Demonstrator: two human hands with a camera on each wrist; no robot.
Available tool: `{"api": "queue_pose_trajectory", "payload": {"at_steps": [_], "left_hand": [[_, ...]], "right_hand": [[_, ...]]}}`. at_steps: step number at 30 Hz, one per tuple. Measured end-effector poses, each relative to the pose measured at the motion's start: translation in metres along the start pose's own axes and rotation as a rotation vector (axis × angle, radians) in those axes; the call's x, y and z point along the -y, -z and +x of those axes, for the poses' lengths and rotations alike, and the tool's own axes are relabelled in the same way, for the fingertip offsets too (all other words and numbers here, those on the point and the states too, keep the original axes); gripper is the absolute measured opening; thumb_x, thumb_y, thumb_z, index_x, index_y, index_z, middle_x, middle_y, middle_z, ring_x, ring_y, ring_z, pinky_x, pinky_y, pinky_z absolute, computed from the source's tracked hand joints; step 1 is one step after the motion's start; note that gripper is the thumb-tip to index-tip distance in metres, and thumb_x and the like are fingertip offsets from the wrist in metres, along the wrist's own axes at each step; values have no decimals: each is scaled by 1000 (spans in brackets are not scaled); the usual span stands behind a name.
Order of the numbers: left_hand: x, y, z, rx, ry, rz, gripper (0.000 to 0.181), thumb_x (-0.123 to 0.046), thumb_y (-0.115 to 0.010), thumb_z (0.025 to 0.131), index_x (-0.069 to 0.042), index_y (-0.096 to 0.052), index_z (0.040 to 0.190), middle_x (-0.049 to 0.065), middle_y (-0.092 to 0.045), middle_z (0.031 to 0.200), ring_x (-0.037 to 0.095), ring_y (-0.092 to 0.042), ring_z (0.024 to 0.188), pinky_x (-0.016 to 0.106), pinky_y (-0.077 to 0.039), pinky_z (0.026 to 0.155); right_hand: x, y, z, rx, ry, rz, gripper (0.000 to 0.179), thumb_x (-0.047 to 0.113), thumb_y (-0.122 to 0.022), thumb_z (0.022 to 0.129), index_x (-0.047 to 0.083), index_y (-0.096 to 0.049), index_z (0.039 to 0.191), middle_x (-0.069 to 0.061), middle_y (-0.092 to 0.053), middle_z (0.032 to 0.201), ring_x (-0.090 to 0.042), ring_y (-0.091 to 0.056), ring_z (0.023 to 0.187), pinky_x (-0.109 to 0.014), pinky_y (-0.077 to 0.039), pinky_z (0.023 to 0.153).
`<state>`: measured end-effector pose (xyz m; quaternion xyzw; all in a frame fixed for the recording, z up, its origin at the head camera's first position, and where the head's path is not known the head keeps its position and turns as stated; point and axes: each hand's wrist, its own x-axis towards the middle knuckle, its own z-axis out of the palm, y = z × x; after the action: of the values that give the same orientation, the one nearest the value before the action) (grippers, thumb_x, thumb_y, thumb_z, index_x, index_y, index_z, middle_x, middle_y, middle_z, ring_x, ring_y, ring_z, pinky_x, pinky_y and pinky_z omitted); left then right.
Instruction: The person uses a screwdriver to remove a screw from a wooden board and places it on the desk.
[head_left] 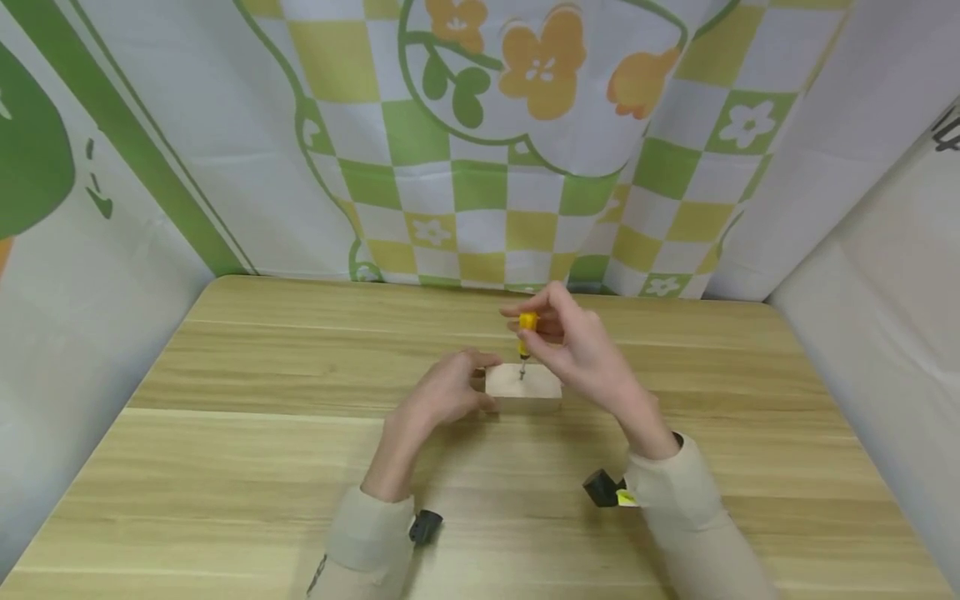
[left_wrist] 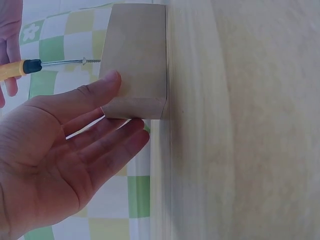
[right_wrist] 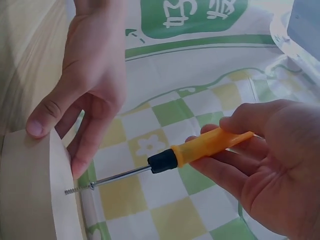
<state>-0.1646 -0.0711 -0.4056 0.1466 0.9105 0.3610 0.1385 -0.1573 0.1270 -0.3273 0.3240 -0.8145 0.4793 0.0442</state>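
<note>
A pale wooden block (head_left: 523, 385) rests on the table, and a screw (right_wrist: 80, 189) stands in its top face with much of the thread showing. My right hand (head_left: 581, 346) pinches the yellow handle of a screwdriver (right_wrist: 202, 147) between thumb and fingers. The screwdriver is held upright, its tip at the screw head. At the block's left end, my left hand (head_left: 450, 387) grips it, thumb on the near side and fingers at the end and far side. In the left wrist view the block (left_wrist: 135, 55) shows its long side beside that thumb.
The wood-grain table (head_left: 247, 467) reaches back to a checked, flowered curtain (head_left: 480, 192). White cloth walls (head_left: 885, 275) border it on both sides. A black wrist camera (head_left: 600, 488) sits at the right cuff, another (head_left: 425, 527) at the left.
</note>
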Motion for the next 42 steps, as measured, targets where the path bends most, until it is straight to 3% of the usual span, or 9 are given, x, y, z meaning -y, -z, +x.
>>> {"api": "queue_pose_trajectory", "payload": {"at_steps": [4, 7, 13, 17, 21, 25, 29, 42], "left_hand": [[1, 0, -1, 7, -10, 8, 65, -15, -83, 79, -12, -59, 139, 9, -61, 137, 27, -61, 120, 45, -49, 104], [1, -1, -1, 14, -13, 4, 66, -15, -84, 78, -12, -58, 139, 9, -62, 135, 27, -61, 120, 44, -49, 104], [2, -3, 0, 17, -13, -29, 65, -12, -84, 77, -11, -59, 138, 9, -62, 137, 27, -61, 122, 44, -48, 106], [2, -4, 1, 16, -10, -40, 66, -12, -84, 77, -11, -59, 138, 10, -61, 138, 28, -60, 123, 44, -48, 107], [1, -3, 3, 26, -16, -33, 66, -11, -84, 77, -10, -59, 138, 10, -60, 139, 27, -59, 124, 44, -47, 108], [0, 0, 4, 21, -23, -26, 67, -12, -84, 77, -9, -58, 139, 10, -60, 139, 27, -59, 124, 45, -46, 109], [-2, 3, 5, 15, -16, -31, 68, -12, -84, 77, -10, -57, 139, 10, -60, 139, 28, -59, 125, 46, -45, 109], [1, 0, 3, 16, -12, -23, 66, -13, -85, 76, -9, -60, 137, 9, -62, 137, 27, -60, 123, 44, -47, 108]], "right_hand": [[-4, 3, 2, 8, -36, 44, 21, -4, -56, 96, 1, -48, 115, -15, -68, 127, -32, -70, 108, -29, -60, 82], [-8, 2, 1, -47, -57, 17, 22, -3, -56, 96, 2, -47, 115, -13, -68, 126, -29, -70, 109, -30, -60, 83], [-8, -7, -1, -260, 13, -201, 27, 7, -75, 87, 0, -57, 105, -14, -62, 103, -24, -66, 90, -29, -62, 72], [-4, -11, -1, -331, 20, -280, 32, 11, -81, 82, 1, -58, 102, -10, -64, 94, -21, -67, 80, -24, -60, 64], [-3, -13, -4, -375, 10, -241, 35, 10, -84, 78, 0, -58, 100, -10, -68, 91, -20, -70, 79, -23, -60, 65], [-4, -12, -3, -412, 64, -156, 30, 4, -84, 76, -2, -61, 94, -14, -71, 89, -23, -72, 77, -25, -61, 66], [-3, -8, 1, -392, 89, -86, 28, 2, -84, 75, -3, -63, 92, -15, -73, 88, -25, -74, 77, -23, -61, 66], [-7, -2, -2, -189, -23, 4, 18, -1, -66, 92, 0, -61, 110, -12, -74, 112, -26, -73, 100, -25, -60, 81]]}}
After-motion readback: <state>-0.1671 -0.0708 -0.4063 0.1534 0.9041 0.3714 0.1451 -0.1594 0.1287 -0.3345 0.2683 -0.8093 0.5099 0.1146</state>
